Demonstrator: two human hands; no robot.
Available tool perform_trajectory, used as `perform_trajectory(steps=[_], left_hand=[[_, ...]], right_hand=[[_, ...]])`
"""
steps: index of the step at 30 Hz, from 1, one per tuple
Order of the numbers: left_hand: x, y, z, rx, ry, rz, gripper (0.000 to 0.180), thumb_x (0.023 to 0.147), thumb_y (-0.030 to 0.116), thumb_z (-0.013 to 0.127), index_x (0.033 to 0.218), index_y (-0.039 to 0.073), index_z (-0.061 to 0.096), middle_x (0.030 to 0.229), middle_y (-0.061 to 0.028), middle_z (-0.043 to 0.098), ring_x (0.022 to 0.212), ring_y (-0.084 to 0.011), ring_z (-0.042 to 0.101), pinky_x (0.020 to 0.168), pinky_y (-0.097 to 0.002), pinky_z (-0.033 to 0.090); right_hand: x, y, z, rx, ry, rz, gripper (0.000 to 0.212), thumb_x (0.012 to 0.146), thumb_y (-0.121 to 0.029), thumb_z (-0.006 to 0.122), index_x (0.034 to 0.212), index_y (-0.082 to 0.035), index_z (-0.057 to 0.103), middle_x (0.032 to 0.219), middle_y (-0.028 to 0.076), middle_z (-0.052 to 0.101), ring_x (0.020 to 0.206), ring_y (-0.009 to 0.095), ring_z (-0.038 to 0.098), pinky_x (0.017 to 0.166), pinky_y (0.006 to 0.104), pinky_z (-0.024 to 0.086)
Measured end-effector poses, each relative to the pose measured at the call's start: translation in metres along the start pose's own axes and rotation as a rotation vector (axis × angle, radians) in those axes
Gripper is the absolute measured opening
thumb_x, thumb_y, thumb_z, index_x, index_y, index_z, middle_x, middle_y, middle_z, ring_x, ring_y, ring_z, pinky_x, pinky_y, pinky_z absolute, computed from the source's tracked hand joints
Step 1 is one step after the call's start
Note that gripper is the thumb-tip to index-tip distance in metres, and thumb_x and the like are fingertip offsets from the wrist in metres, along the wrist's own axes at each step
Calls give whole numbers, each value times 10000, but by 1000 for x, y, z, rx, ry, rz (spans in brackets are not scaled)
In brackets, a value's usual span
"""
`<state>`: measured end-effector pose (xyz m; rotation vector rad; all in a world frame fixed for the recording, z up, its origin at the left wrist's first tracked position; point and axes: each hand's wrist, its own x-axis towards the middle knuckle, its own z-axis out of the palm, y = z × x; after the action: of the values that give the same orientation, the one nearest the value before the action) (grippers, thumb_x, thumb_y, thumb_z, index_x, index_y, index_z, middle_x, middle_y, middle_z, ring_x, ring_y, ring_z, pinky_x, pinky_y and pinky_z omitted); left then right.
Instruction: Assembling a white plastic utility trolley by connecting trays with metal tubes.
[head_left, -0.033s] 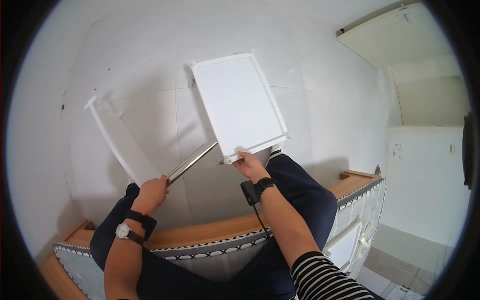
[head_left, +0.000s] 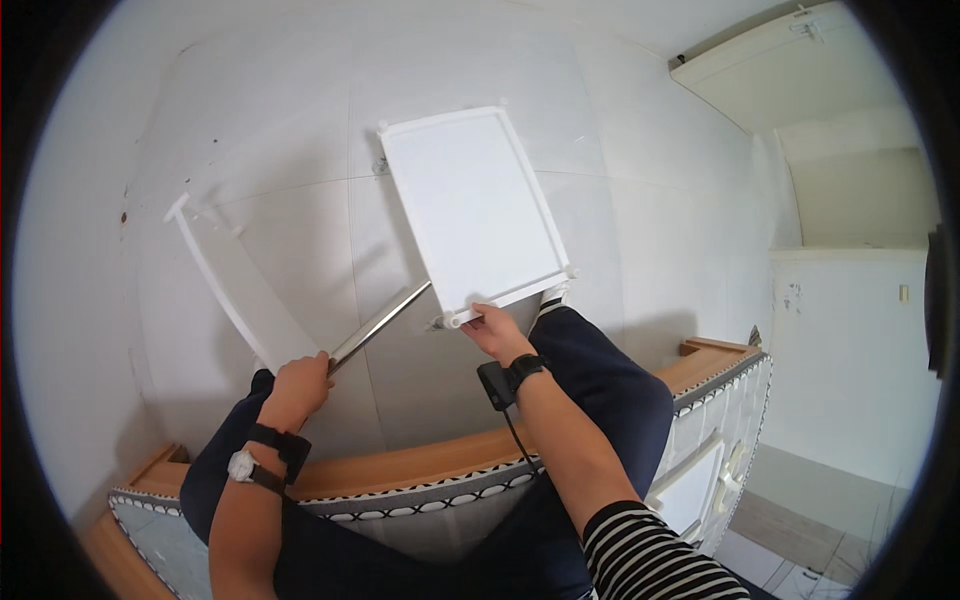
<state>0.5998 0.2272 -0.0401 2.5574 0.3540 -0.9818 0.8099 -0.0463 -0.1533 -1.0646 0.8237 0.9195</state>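
Observation:
A white rectangular shelf panel [head_left: 480, 205] with a raised rim and round corner sockets tilts out in front of me. My right hand [head_left: 495, 332] grips its near edge by the left corner, thumb on top and fingers underneath. My left hand [head_left: 302, 388] is closed around the near end of a thin silver metal tube [head_left: 380, 323], whose far end points at the panel's left edge. A long narrow white panel [head_left: 235, 278] extends forward and left from beside my left hand. Whether my left hand also touches that panel is hidden.
Large pale tiles [head_left: 300, 225] cover the floor. A wooden bed edge [head_left: 420, 462] with a patterned cover curves below my arms. On the cover at right lie another white panel [head_left: 690, 492] and white frame pieces [head_left: 735, 470]. A pale cabinet [head_left: 850, 330] stands at the right.

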Motion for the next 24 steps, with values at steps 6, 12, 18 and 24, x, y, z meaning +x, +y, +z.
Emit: perform_trajectory(steps=[6,12,18,24], left_hand=[[-25,-10,-41,-54,264,-61,219,814,211,629,926,46,537,819,-139,646,796,-318,630,698,-427,471],[-33,-30,-77,-19,723,-119,163,828,183,611,913,65,536,777,-89,628,760,-264,610,838,-410,397],[-53,-55,-75,-19,745,-338,140,824,109,568,964,104,560,839,-47,638,797,-267,625,905,-517,392],[-65,-117,-34,-176,197,-466,138,852,103,510,891,80,640,887,-67,652,875,-274,644,853,-534,407]], right_hand=[[-16,57,33,42,-181,130,358,961,-89,398,1288,34,320,1299,168,404,1215,304,429,1049,472,389],[-36,74,41,-288,-295,394,466,951,-157,473,1333,46,299,1308,224,425,1223,336,438,984,454,441],[-86,40,49,-637,-265,81,395,918,-166,535,1224,58,425,1090,179,581,983,263,593,860,384,523],[-164,34,61,-899,-274,-183,274,926,-146,532,1136,30,527,975,100,629,861,172,624,751,301,519]])
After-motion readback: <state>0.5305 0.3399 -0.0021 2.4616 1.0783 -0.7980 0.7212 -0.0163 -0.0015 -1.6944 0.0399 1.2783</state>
